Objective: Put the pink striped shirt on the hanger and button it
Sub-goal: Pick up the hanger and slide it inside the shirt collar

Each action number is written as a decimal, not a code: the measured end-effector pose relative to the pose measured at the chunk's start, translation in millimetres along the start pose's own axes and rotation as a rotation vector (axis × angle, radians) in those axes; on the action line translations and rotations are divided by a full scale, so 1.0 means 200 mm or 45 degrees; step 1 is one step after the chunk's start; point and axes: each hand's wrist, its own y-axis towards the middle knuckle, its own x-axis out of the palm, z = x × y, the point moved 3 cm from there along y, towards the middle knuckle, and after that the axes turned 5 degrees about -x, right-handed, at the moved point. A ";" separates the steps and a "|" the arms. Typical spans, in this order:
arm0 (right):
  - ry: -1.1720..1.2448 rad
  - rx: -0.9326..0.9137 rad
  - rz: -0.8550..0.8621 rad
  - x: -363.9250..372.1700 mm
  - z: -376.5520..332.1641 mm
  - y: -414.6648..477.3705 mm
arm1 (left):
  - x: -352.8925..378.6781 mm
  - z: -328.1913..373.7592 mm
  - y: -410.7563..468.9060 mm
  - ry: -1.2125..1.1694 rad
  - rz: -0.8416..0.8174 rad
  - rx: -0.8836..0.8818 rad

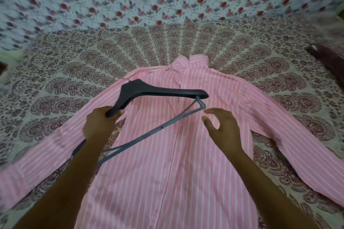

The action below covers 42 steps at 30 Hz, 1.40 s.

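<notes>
While my left hand (99, 124) grips the black hanger (158, 92) over the pink striped shirt (176, 163), my right hand (222, 128) hovers, fingers spread

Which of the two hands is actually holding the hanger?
The left hand: its fingers wrap one end of the black hanger. The right hand hangs open above the pink striped shirt, holding nothing.

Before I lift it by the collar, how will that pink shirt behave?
Probably floppy: the pink striped shirt lies flat and creased on the bedspread, sleeves sprawled, so they would likely dangle. It looks thin and light. The unbuttoned front may fall open. The hanger in the left hand looks rigid.
</notes>
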 end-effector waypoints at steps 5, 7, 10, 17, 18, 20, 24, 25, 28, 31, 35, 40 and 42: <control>-0.031 0.093 -0.185 0.20 0.09 0.12 | -0.01 -0.03 0.16 -0.007 0.082 -0.097; -0.111 0.087 -0.353 0.29 0.12 0.22 | 0.00 -0.02 0.23 -0.023 0.100 -0.139; -0.310 0.060 -0.574 0.42 0.15 0.39 | 0.02 0.00 0.33 -0.046 0.126 -0.149; -0.674 0.013 -0.728 0.73 0.24 0.69 | 0.12 -0.04 0.53 -0.069 0.269 -0.121; -0.708 0.016 -0.720 0.76 0.25 0.72 | 0.13 -0.04 0.56 -0.072 0.274 -0.115; -0.723 0.093 -0.699 0.80 0.27 0.76 | 0.13 -0.05 0.59 -0.066 0.265 -0.111; -0.451 0.199 -0.526 0.80 0.29 0.82 | 0.13 -0.06 0.64 -0.026 0.249 -0.096; -0.369 0.170 -0.439 0.77 0.28 0.82 | 0.13 -0.06 0.65 -0.021 0.245 -0.090; -0.160 0.121 -0.159 0.68 0.27 0.80 | 0.17 -0.05 0.68 -0.051 0.210 -0.076; 0.084 0.277 0.144 0.58 0.30 0.80 | 0.19 -0.04 0.69 -0.063 0.182 -0.065; 0.245 0.399 0.247 0.48 0.32 0.82 | 0.23 -0.01 0.69 -0.019 0.149 -0.050; 0.254 0.230 0.110 0.44 0.23 0.83 | 0.40 0.19 0.66 -0.007 0.009 0.077; 0.300 0.198 0.060 0.44 0.21 0.84 | 0.49 0.31 0.65 0.035 -0.018 0.129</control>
